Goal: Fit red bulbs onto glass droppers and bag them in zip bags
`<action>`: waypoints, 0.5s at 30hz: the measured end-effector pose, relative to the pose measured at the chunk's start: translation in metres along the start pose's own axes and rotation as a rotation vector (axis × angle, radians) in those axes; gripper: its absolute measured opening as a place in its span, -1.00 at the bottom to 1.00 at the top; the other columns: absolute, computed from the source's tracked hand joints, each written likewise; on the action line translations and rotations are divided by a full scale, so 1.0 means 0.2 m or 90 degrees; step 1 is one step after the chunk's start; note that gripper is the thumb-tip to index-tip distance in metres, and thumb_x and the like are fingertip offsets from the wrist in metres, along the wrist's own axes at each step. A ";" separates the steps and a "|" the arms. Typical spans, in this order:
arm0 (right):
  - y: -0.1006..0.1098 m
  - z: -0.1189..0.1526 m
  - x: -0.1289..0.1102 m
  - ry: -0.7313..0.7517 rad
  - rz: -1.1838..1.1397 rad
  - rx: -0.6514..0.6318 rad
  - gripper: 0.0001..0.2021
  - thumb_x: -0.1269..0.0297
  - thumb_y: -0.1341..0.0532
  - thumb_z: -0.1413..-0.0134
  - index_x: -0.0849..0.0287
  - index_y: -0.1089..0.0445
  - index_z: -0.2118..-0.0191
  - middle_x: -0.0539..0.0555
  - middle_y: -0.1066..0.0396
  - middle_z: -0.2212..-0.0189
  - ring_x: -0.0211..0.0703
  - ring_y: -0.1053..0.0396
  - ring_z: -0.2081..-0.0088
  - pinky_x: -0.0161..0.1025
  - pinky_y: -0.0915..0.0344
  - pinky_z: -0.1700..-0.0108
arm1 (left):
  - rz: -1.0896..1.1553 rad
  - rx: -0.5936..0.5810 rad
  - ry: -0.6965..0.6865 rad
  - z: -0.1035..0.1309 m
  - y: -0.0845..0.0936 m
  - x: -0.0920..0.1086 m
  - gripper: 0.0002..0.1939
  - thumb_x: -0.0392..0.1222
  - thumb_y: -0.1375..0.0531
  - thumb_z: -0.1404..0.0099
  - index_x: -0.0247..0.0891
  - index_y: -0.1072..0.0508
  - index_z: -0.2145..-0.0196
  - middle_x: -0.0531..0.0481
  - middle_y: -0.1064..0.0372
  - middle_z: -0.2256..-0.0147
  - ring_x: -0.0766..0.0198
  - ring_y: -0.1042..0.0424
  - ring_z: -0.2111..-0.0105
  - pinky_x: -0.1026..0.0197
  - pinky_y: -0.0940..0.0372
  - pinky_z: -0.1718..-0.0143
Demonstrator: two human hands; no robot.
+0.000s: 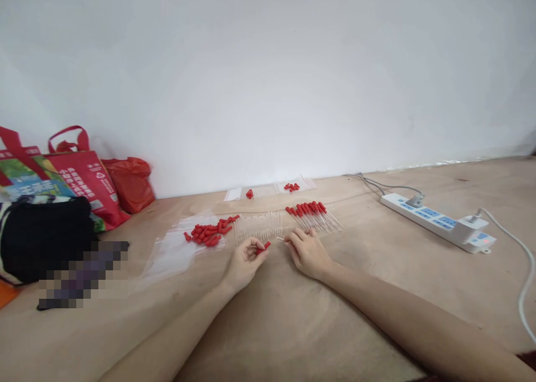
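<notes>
One red rubber bulb point(263, 248), pinched in the left hand point(247, 260), slants its long axis up and rightward, beside the right hand point(309, 252), whose fingers grip a thin clear tube point(280, 238).

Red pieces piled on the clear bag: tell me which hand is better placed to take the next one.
Left, I'd judge. The left hand is nearer the piled pieces, though it already holds a red tube; the right hand is farther off, holding a thin stick.
</notes>
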State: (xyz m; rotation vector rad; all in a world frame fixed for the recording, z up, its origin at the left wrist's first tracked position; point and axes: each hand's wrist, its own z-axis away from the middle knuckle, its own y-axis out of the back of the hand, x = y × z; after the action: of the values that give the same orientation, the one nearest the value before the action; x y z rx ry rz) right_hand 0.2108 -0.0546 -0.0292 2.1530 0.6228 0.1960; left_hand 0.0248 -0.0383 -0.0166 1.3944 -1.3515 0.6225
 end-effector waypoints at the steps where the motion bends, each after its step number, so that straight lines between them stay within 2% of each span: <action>1: 0.00 0.00 0.00 0.009 -0.006 0.001 -0.84 0.41 0.05 -0.12 0.20 -0.26 0.32 0.05 -0.32 0.37 -0.23 -0.20 0.35 -0.23 0.06 0.26 | 0.002 -0.013 0.002 0.00 -0.01 0.00 -0.87 -0.24 -0.16 -0.03 -0.27 -0.22 0.49 0.09 -0.26 0.51 0.33 -0.37 0.45 0.26 -0.30 0.35; 4: 0.01 0.00 -0.01 0.026 -0.018 0.008 -0.85 0.41 0.03 -0.10 0.20 -0.27 0.33 0.04 -0.32 0.37 -0.24 -0.20 0.36 -0.23 0.07 0.25 | -0.048 -0.017 -0.027 0.00 0.00 0.00 -0.88 -0.27 -0.15 -0.05 -0.27 -0.22 0.47 0.08 -0.25 0.50 0.33 -0.35 0.45 0.26 -0.29 0.37; 9: 0.01 0.00 -0.01 0.054 -0.033 0.009 -0.87 0.40 0.01 -0.10 0.20 -0.26 0.32 0.04 -0.33 0.38 -0.24 -0.21 0.36 -0.22 0.08 0.23 | -0.219 0.018 -0.112 0.00 0.02 0.00 -0.89 -0.31 -0.15 -0.07 -0.27 -0.32 0.38 0.03 -0.34 0.41 0.27 -0.34 0.36 0.18 -0.26 0.27; 15: 0.01 0.00 -0.02 0.056 -0.057 0.003 -0.87 0.41 0.02 -0.10 0.20 -0.26 0.31 0.04 -0.34 0.37 -0.24 -0.21 0.36 -0.22 0.08 0.23 | -0.253 -0.002 -0.178 0.00 0.02 -0.01 -0.85 -0.30 -0.10 -0.16 -0.26 -0.39 0.27 -0.01 -0.37 0.31 0.27 -0.37 0.29 0.19 -0.28 0.24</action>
State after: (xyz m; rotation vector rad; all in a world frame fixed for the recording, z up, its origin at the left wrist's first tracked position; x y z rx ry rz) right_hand 0.2081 -0.0564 -0.0277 2.1253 0.7692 0.2423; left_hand 0.0210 -0.0367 -0.0182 1.7343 -1.2336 0.1659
